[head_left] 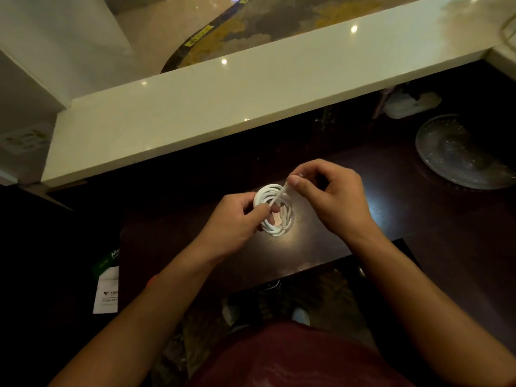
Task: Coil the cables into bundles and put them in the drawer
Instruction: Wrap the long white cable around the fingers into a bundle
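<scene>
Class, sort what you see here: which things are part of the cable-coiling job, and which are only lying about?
Part of the job:
white cable, already in loops
left hand, gripping the coil
right hand, pinching the cable's free end

Lying about:
glass dish on the dark desk
white paper at the left
pale counter behind

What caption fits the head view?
Left hand holds a coiled white cable; right hand pinches its loose end.
</scene>
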A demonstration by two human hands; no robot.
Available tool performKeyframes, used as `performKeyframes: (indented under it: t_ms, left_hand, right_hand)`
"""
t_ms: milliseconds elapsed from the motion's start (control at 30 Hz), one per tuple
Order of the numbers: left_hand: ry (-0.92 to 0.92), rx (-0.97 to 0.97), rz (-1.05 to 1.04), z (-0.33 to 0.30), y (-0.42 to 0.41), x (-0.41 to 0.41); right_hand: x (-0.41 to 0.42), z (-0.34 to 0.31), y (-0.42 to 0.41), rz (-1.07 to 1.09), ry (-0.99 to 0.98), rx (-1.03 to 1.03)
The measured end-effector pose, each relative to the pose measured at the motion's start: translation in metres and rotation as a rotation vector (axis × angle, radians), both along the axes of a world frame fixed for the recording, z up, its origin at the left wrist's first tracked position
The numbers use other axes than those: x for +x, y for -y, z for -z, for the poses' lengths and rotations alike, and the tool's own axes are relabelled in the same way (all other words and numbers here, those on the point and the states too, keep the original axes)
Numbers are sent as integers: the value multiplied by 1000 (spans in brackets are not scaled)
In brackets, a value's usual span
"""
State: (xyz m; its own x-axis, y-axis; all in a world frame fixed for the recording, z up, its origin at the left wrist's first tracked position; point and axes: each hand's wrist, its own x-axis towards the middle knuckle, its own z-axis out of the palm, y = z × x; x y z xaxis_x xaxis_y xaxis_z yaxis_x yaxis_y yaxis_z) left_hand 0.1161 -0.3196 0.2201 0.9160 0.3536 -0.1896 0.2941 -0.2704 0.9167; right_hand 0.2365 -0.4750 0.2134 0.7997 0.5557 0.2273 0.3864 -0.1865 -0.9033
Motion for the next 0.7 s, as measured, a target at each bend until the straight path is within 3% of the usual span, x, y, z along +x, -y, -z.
performKeyframes:
  t_ms: [100, 333, 600, 700]
  left_hand:
    - [5, -46, -56, 2, -5, -2]
    - [-66, -118, 69, -3, 6, 2]
    - [30, -96, 207, -10, 0, 4]
    - [60, -26, 220, -10, -4, 7]
  right_hand:
    - [4, -2, 5, -26, -26, 5]
    - [12, 0, -1, -139, -64, 45]
    - [7, 12, -9, -132, -600, 191]
    - [2, 19, -14, -126, -656, 215]
